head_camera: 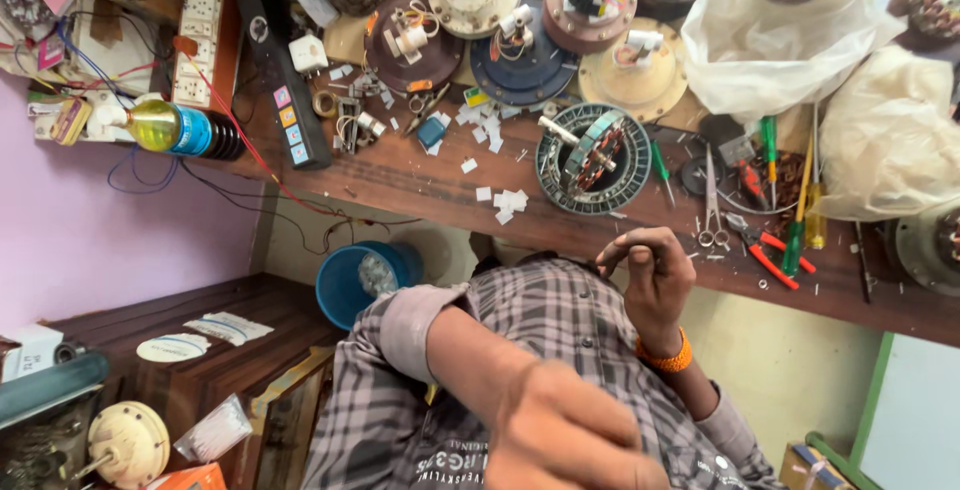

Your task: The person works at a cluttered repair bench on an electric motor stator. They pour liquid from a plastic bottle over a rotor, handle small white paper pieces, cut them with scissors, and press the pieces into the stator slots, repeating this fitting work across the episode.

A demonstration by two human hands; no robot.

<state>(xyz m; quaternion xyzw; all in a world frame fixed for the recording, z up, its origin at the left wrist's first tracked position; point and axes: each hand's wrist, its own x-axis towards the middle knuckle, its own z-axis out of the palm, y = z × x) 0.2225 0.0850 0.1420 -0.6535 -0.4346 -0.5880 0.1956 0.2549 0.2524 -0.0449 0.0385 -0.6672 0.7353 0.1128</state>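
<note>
My right hand (652, 275), with an orange band at the wrist, is raised in front of my checked shirt (560, 330). Its fingers are curled and pinched together, and nothing shows in them. It hovers just below the edge of the wooden bench (420, 185), nearest a round motor stator with copper windings (590, 160) and a pair of scissors (712, 205). My left hand (570, 435) is very close to the camera and blurred. Only its back shows, so I cannot see whether it holds anything.
The bench holds red-handled pliers (772, 252), green screwdrivers (770, 150), white paper scraps (508, 202), fan motor housings (520, 65), plastic bags (770, 45), a black power strip (290, 100) and a bottle of yellow liquid (175, 128). A blue bucket (345, 285) stands below.
</note>
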